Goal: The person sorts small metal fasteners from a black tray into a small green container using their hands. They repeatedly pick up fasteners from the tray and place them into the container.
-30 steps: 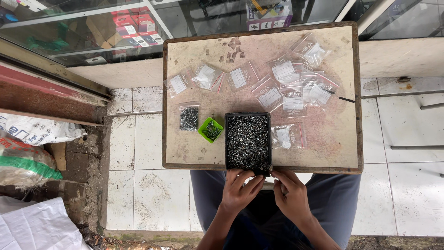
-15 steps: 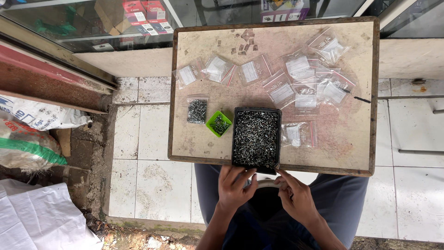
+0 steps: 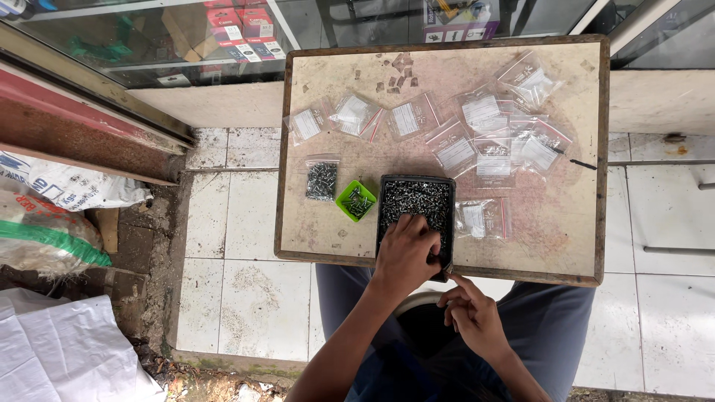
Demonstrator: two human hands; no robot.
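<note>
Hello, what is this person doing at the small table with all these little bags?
A seated person reaches the left hand into a black tray filled with small screws on a worn table. The right hand sits just below the table edge, near the tray's corner, fingers pinched; what it holds is too small to tell. Beside the tray are a small green dish of screws, one filled bag, and many small clear zip bags with white labels.

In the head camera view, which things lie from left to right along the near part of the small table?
Clear bag of screws → small green tray → black tray of screws, where the left hand reaches in → labelled clear bag.
</note>
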